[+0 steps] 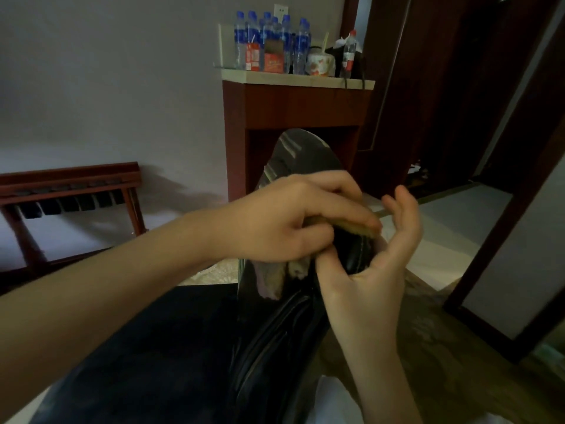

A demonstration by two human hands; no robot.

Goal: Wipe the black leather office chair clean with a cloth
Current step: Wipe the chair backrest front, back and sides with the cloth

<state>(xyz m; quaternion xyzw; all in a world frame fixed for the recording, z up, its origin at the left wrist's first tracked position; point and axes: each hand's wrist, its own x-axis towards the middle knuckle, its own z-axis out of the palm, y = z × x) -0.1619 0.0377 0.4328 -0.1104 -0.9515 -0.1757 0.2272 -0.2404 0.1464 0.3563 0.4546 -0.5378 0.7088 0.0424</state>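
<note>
Closest to the camera, the black leather chair (pixel 269 338) fills the bottom middle. Its long padded part runs from low down by the person, up and away, to the spot where the two hands meet. The stitch lines on it run the same way.

The left hand (pixel 290 224) sits on top of that padded part, with its arm reaching across from the left. Its grip holds the cloth (pixel 272 280). The fingers press a tan fold onto the leather, and a loose end hangs out under the palm.

The right hand (pixel 376 264) is just beside it, on the right. Its thumb hooks round the front of the rounded leather end. The palm cups the end from behind, and the fingers stick up loosely. The thumb touches the left hand.

So the left hand looks like the wiping one. Most of the leather lies back toward the person from the grip, so I think the next wipe should go that way, along the padded part. The right hand blocks a wipe to the right.

Past the hands a dark rounded shape (pixel 299 154) with pale streaks pokes up. It may be more of the chair, but I cannot tell. Far back stands a wooden cabinet (pixel 293 111), with water bottles (pixel 269 38) on its tabletop (pixel 260 77). A wooden rack (pixel 70 179) stands far left. All are well apart from the hands.
</note>
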